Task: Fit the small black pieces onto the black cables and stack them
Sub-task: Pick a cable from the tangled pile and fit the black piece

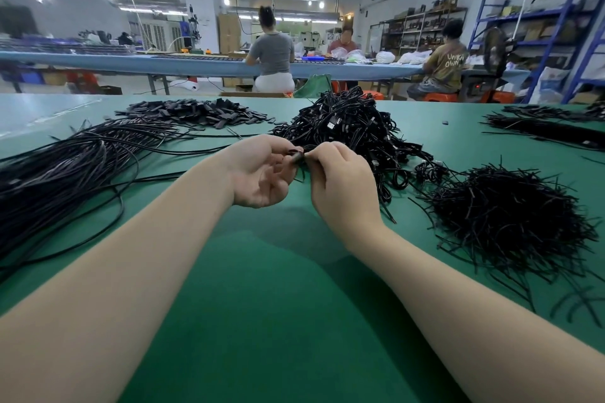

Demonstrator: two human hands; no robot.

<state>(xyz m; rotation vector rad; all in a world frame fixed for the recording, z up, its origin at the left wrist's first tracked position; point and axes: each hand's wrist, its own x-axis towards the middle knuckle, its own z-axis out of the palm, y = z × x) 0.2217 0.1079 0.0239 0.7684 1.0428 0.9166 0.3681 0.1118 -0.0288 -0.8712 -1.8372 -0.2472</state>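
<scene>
Right at the centre, a small black piece [295, 156] is pinched between the fingertips of both hands, held just above the green counter [262, 304]. The left hand [262, 173] lies palm-up and half curled, thumb and forefinger closed on the piece; the right hand [340, 183] shows its back to the camera, its fingers bunched tight on the same spot. Whether a cable end already sits inside the piece cannot be told, since the fingers cover it.

Just behind the hands rises a tangled heap of black cables [347, 127] with pale connector ends, some strands trailing toward the right hand. Farther back and to the left lies a flat scatter of small black pieces [196, 113]. Along the left side, a long bundle of straight black cables [65, 170] sweeps across the counter. To the right sits a bristly mound of short black strands [504, 219], and at the far right edge another dark bundle [540, 131] lies lengthwise.

Beyond the counter, three people sit at a long blue workbench [180, 65], with blue shelving [556, 26] on the right.
</scene>
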